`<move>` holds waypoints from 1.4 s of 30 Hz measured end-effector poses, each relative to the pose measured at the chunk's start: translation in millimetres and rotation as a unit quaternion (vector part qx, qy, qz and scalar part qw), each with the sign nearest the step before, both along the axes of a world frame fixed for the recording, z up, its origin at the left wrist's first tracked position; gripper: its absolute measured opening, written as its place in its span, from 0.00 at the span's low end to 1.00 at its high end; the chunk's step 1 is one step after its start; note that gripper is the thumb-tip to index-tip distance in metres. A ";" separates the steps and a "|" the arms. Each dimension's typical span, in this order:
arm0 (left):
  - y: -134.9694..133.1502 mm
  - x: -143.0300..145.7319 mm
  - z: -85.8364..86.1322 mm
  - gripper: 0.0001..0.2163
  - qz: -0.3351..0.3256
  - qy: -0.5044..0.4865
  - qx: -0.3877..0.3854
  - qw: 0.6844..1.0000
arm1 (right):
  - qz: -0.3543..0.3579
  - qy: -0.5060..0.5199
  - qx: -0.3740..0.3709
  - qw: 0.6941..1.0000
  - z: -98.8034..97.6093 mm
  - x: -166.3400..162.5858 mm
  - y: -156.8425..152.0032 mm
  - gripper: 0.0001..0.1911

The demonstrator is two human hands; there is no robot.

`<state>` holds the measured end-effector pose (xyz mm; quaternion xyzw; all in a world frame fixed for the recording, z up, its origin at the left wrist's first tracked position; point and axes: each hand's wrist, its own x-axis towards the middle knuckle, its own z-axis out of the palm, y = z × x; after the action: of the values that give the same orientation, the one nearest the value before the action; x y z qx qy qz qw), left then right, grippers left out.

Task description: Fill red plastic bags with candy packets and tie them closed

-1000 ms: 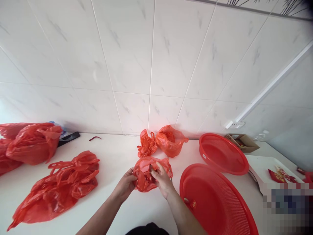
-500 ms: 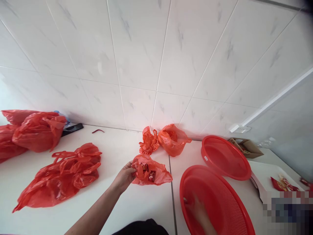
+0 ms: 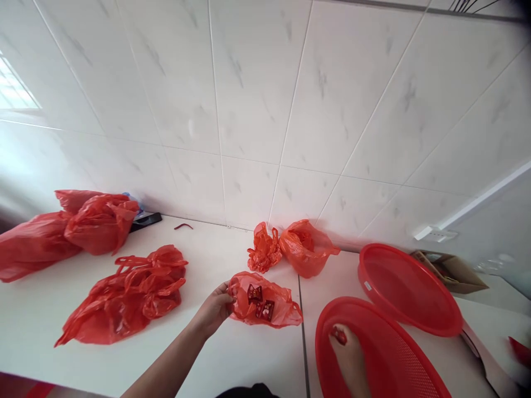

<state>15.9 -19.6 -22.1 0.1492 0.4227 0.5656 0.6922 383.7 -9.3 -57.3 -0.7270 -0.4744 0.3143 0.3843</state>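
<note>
My left hand (image 3: 219,309) pinches the left edge of a thin red plastic bag (image 3: 286,315), which lies with its mouth spread on the white table. Two small dark red wrapped packets, one packet (image 3: 254,293) above the other packet (image 3: 265,310), show in the bag. Over the large red plastic basket (image 3: 385,354) is my right hand (image 3: 348,345), its fingers closed on a small red wrapped packet (image 3: 340,336). Part of that packet is hidden by the fingers.
Behind the bag stand a crumpled red bag (image 3: 264,247) and an open red bag (image 3: 307,249). A second red basket (image 3: 409,290) and a cardboard box (image 3: 450,271) are at right. Tied red bags (image 3: 128,298) and fuller red bags (image 3: 99,224) occupy the left.
My right hand has lifted from deep in the basket and now shows a small red packet in its fingers. My left hand still grips the bag. The view has shifted left.
</note>
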 end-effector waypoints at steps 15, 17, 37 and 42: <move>4.8 2.4 19.5 0.22 -0.034 -0.003 0.016 0.999 | 0.191 -0.143 0.230 0.943 44.4 -135.7 24.1 0.25; 4.8 -0.3 20.2 0.23 -0.034 0.004 0.015 0.999 | 0.190 -0.177 0.217 0.941 31.9 -131.4 26.9 0.32; 42.6 -11.3 79.2 0.28 -0.006 0.196 0.103 0.975 | 0.095 0.043 0.061 0.993 75.0 -83.1 82.4 0.11; 49.5 -1.7 81.5 0.22 -0.010 0.370 0.196 0.908 | 0.086 0.221 0.079 0.968 79.6 -90.5 85.5 0.12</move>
<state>14.2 29.9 59.4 0.4851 0.5275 0.5341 0.4485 293.2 76.1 22.3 -0.5632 -0.4616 0.4610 0.5072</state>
